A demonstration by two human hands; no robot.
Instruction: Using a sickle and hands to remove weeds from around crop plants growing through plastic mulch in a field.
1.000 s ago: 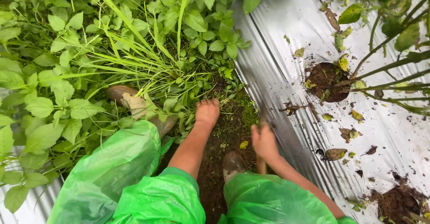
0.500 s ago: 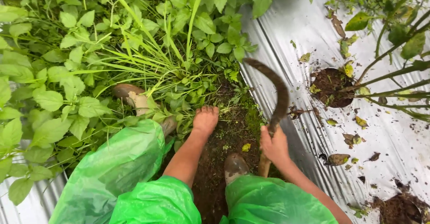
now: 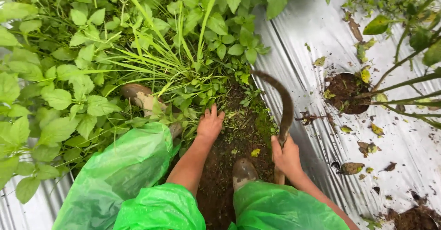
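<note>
My left hand (image 3: 210, 124) lies flat with fingers spread at the base of the weeds and long grass (image 3: 177, 69), touching the low green leaves at the edge of bare dark soil (image 3: 239, 138). My right hand (image 3: 285, 154) grips the wooden handle of a sickle (image 3: 284, 99). Its dark curved blade rises upward and arcs left over the soil strip, with the tip above the small weeds. Green plastic rainwear (image 3: 138, 184) covers my arms and legs.
Silver plastic mulch sheet (image 3: 312, 41) covers the bed on the right, with a planting hole of soil (image 3: 345, 92) and plant stems leaning in from the right. My muddy boots (image 3: 242, 172) stand on the soil; the other boot (image 3: 138, 96) is among the weeds. Dead leaves litter the sheet.
The sickle came up from low beside my right hand to standing raised with its blade curving over the soil. My left hand opened from curled to flat fingers at the weeds.
</note>
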